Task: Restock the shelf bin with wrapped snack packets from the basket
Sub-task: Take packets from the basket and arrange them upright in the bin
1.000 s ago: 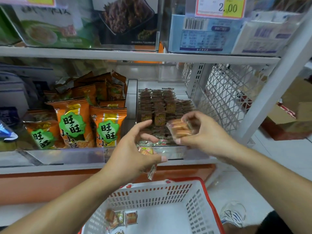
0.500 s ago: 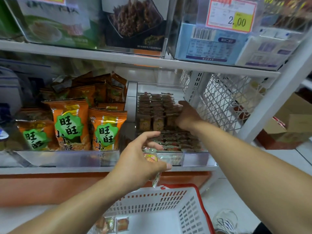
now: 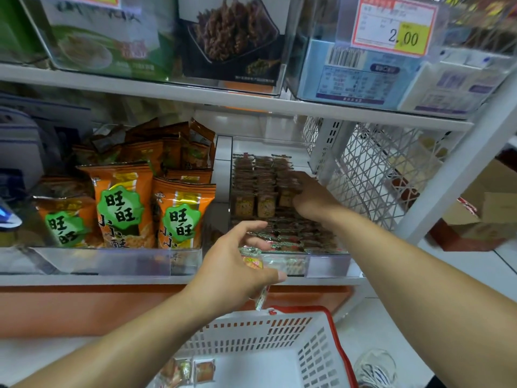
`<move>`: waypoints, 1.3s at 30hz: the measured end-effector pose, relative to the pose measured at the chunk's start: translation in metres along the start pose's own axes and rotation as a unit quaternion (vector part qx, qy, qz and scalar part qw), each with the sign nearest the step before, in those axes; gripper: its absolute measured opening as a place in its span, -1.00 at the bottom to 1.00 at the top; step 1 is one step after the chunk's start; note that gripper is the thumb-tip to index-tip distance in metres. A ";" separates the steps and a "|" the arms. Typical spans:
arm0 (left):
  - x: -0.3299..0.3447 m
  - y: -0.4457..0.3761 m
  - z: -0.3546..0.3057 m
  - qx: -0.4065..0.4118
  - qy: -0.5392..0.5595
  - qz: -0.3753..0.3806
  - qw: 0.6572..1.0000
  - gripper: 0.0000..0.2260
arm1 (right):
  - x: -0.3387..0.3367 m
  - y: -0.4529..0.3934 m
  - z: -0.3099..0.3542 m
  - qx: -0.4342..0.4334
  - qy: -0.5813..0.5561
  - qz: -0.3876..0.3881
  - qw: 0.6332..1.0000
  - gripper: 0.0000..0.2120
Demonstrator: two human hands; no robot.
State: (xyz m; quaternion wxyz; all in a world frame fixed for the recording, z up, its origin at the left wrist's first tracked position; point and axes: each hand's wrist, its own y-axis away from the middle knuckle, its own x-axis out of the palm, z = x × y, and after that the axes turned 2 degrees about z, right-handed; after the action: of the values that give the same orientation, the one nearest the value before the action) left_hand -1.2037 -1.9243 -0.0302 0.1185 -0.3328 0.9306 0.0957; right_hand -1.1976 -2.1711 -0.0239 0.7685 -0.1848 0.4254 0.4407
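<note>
Clear plastic bin: the shelf bin (image 3: 327,264) sits at about 12 o'clock from the basket, on the lower shelf, with its transparent front lip facing the person.
Packets in the bin: brown wrapped snack packets (image 3: 253,191) stand in upright rows toward the back; more lie flat in a layer at the front.
Right hand: the right hand (image 3: 310,200) reaches deep into the bin at its 3 o'clock side, knuckles up, fingers curled down onto the rightmost row of packets. Whether it pinches one packet or only presses on the row, I cannot tell.
Left hand: the left hand (image 3: 237,270) hovers in front of the bin's lip, at 6 o'clock from the rows, thumb and fingers curled round a small bundle of held packets (image 3: 253,261); one wrapper end hangs below the palm.
Basket: the white slotted basket (image 3: 279,334) with a red rim is at 6 o'clock, below both arms; a few spare packets (image 3: 193,371) lie in its bottom at the 9 o'clock side.
Neighbours: orange snack bags (image 3: 123,205) with green labels fill the compartment at 9 o'clock of the bin; a white mesh divider (image 3: 375,175) stands at 3 o'clock.
Above: a price tag (image 3: 394,26) reading 2.00 hangs on the upper shelf at 1 o'clock.
</note>
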 end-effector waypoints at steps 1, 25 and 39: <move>0.000 0.000 0.000 0.000 0.000 0.000 1.000 -0.29 | -0.002 0.000 -0.001 -0.015 0.023 0.011 1.000 -0.37; 0.003 0.016 0.006 -0.084 0.121 0.011 0.989 -0.59 | -0.006 0.020 -0.004 -0.073 -0.003 -0.144 0.987 -0.61; 0.008 0.034 0.049 -0.137 0.112 0.049 0.983 -0.17 | 0.049 0.105 0.108 -0.374 0.555 0.048 0.742 -0.73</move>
State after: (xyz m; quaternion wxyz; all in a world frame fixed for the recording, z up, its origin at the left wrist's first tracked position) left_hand -1.2241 -1.8904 -0.0754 -0.0379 -0.3085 0.9313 0.1899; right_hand -1.2196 -2.0175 0.0076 0.2441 -0.6485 0.5861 0.4199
